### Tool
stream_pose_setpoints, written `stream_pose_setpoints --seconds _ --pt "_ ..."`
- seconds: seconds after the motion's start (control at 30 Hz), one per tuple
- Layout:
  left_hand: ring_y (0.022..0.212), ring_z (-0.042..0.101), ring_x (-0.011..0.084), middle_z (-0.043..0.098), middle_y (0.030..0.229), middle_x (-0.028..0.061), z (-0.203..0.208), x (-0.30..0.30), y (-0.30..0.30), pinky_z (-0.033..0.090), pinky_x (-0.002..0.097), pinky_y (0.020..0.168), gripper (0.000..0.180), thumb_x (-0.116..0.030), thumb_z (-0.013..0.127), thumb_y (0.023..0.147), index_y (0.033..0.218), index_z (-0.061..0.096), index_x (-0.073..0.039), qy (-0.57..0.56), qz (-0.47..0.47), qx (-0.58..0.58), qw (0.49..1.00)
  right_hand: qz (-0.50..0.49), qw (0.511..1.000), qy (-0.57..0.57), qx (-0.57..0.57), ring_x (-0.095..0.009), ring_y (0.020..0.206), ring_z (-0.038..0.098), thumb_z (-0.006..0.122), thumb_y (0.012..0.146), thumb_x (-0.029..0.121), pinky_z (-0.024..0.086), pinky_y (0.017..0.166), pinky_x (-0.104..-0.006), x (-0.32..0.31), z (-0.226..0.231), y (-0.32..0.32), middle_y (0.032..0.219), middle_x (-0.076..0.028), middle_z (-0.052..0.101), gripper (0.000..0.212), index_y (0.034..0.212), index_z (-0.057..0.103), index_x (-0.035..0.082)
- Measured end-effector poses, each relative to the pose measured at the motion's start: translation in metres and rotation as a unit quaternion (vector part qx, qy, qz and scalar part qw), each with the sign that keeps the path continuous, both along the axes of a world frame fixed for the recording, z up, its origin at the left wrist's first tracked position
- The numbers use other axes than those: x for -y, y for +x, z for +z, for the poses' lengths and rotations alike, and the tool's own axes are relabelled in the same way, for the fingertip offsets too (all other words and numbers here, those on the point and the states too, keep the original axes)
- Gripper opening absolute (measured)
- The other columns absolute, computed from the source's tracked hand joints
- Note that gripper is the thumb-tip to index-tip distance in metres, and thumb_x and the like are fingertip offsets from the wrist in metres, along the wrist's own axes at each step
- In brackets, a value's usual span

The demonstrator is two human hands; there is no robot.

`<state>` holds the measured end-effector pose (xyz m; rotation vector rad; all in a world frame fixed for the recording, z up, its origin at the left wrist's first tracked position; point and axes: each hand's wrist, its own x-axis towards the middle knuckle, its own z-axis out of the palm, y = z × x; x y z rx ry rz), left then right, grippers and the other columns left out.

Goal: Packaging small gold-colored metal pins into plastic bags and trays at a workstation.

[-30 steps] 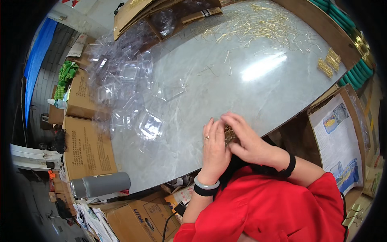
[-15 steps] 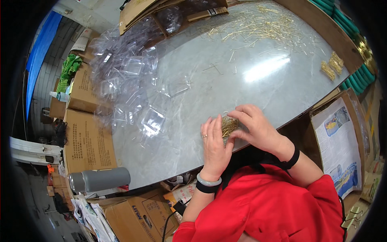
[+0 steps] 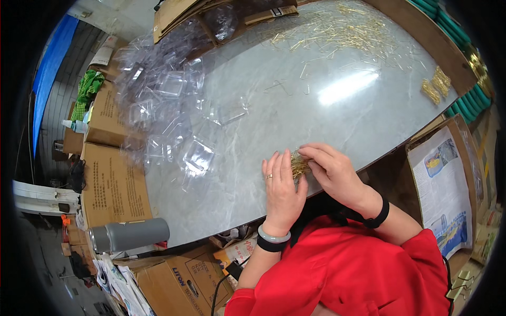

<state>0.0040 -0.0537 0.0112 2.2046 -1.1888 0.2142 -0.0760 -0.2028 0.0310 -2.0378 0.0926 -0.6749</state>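
Note:
Between my two hands, near the front edge of the grey marbled table (image 3: 253,152), lies a small bundle of gold wire pieces (image 3: 299,166). My left hand (image 3: 283,192), with a ring and a bangle at the wrist, closes along its left side, fingers pointing away from me. From the right, my right hand (image 3: 340,174) presses bent fingers against the bundle's far right side. Parts of the bundle are hidden by the fingers.
Clear plastic cases (image 3: 171,84) pile up at the left. Loose gold wires (image 3: 342,34) spread across the far side, and wire bundles (image 3: 436,85) lie at the right edge. A grey bottle (image 3: 138,234) rests on its side near the left front, beside cardboard boxes (image 3: 116,184).
My right hand has shifted slightly nearer to me, its fingers drawn closer together on the bundle. The left hand stays in nearly the same place.

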Motion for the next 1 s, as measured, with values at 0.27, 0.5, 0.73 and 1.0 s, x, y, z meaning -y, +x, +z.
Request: stream_pose_setpoints --seconds 0.27,0.5,0.73,1.0 --pt "0.135 0.045 0.0401 0.051 0.137 0.0218 0.000 -0.003 0.000 0.030 0.0603 0.118 0.066 -0.008 0.068 0.088 0.147 0.042 0.005 0.001 -0.003 -0.007 1.000 0.044 0.995 -0.093 0.004 -0.037 0.114 0.060 0.065 0.082 -0.003 0.050 0.096 -0.0461 0.002 0.008 0.003 0.121 -0.016 0.064 0.039 0.120 0.064 0.003" --pt "0.132 0.048 0.0412 0.054 0.136 0.0212 0.000 -0.001 0.000 0.030 0.0576 0.117 0.061 -0.007 0.068 0.090 0.145 0.045 0.003 -0.023 -0.004 -0.012 1.000 -0.015 0.980 -0.199 0.025 -0.037 0.123 0.058 0.064 0.085 -0.002 0.045 0.104 -0.0471 0.015 -0.004 0.014 0.125 -0.016 0.064 0.040 0.124 0.062 0.001" --pt "0.132 0.046 0.0421 0.054 0.134 0.0221 0.001 -0.001 -0.001 0.028 0.0604 0.118 0.064 -0.009 0.068 0.087 0.145 0.044 0.004 -0.003 0.009 0.002 1.000 -0.004 0.971 -0.236 -0.028 -0.039 0.121 0.060 0.065 0.087 0.000 0.043 0.107 -0.0509 0.013 -0.002 -0.005 0.127 -0.017 0.065 0.040 0.126 0.059 -0.003" --pt "0.132 0.046 0.0429 0.049 0.138 0.0244 -0.001 -0.003 0.000 0.028 0.0603 0.118 0.069 -0.007 0.066 0.086 0.149 0.039 0.004 -0.006 -0.001 -0.017 1.000 0.037 0.993 -0.108 -0.023 -0.046 0.134 0.049 0.069 0.091 0.013 0.036 0.115 -0.0571 -0.022 -0.007 -0.020 0.143 -0.029 0.049 0.068 0.146 0.037 -0.011"
